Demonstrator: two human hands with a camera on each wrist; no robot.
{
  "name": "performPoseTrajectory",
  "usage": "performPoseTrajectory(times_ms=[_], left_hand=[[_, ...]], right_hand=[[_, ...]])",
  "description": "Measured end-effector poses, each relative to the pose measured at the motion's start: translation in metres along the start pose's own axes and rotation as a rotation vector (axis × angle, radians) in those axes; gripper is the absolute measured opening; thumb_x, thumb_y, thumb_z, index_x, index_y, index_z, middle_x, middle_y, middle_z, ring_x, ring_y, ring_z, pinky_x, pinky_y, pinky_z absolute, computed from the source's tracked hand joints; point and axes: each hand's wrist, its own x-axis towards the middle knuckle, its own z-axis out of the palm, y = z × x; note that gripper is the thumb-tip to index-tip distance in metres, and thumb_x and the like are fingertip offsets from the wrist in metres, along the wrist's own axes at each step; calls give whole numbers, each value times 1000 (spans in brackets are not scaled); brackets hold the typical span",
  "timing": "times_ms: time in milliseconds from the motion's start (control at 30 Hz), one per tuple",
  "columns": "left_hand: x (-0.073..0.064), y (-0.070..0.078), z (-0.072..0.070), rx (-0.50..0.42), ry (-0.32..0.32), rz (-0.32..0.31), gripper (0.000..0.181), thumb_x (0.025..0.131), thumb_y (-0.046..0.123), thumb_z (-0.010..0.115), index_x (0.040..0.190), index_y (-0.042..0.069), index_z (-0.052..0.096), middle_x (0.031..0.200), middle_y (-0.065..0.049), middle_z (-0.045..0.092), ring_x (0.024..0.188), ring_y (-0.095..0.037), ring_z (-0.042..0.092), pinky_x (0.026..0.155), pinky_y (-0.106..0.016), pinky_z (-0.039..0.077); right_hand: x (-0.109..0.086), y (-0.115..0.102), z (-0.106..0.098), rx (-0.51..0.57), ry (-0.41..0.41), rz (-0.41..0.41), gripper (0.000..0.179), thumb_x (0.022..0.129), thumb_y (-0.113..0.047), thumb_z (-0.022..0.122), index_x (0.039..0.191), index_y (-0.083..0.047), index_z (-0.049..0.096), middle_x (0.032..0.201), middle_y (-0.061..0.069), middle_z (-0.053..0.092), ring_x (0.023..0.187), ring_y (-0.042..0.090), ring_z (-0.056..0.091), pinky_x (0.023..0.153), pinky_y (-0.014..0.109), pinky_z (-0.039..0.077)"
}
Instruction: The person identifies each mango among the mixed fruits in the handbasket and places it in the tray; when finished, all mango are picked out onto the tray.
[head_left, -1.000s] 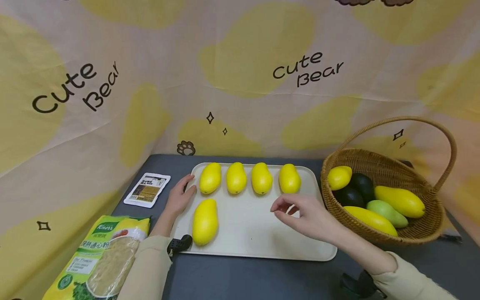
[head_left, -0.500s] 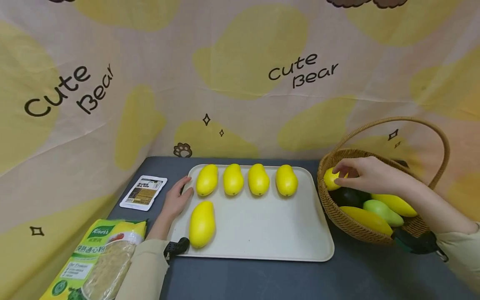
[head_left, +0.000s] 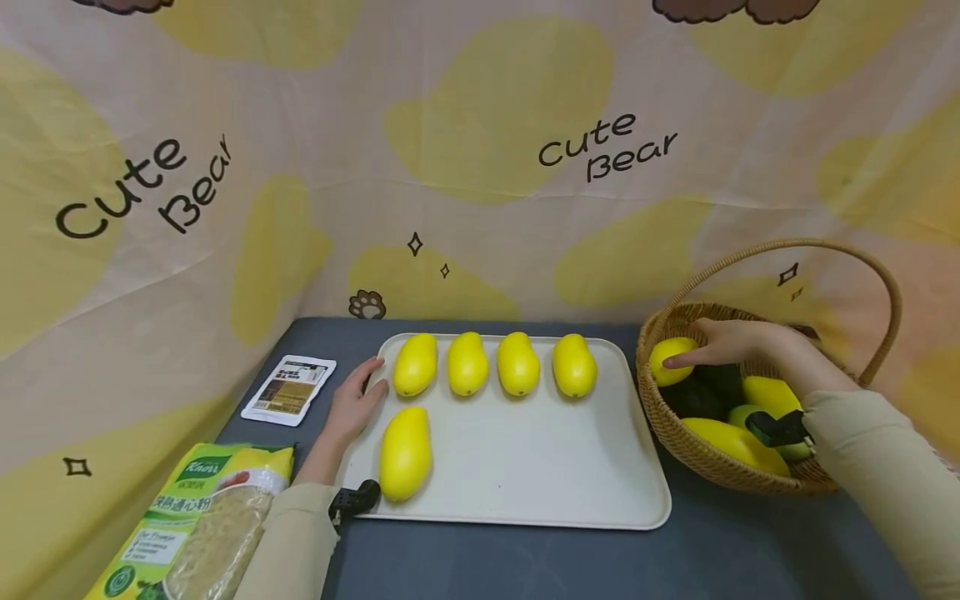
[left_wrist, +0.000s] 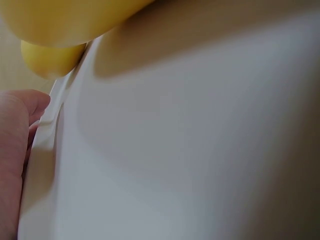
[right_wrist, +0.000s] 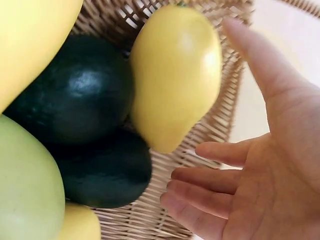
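My left hand rests at the left rim of a white tray, fingers extended along its edge; the left wrist view shows fingertips right at that rim. Several yellow mangoes lie on the tray: a row along the back and one mango at front left. My right hand reaches into a wicker basket with its fingers spread. In the right wrist view, a yellow mango lies between the thumb and the other fingers, not gripped. Two dark green avocados lie against it.
The basket also holds a light green fruit and more yellow fruit, under a tall arched handle. Left of the tray are a white sachet and a Knorr bag. A patterned cloth hangs behind.
My right hand has moved from above the tray rightward to the basket, then lowered in around the mango there. My left hand stays at the tray's rim.
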Motion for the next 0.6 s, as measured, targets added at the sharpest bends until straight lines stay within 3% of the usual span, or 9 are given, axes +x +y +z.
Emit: performPoseTrajectory(times_ms=[133,267,600], left_hand=[[1,-2,1,9,4,-3,48,102,20,49,148,6,41,157,-12,30,145,-31,24,117,-48,19],[1,-2,2,2,7,-3,48,102,20,50,148,6,41,157,-12,30,145,-31,23,117,-48,19],[-1,-2,1,6,18,-10,48,102,20,50,148,7,41,157,-12,29,145,-33,23,117,-51,19]], right_hand=[[11,5,3,43,-90,44,114,90,-64,52,143,23,1,146,47,-2,133,63,4,106,72,12],[17,9,7,46,-120,60,116,89,-66,51,143,23,-1,146,47,-3,133,63,5,105,73,15],[22,10,11,6,-47,9,112,88,-65,55,145,20,9,146,46,10,131,63,18,102,72,25]])
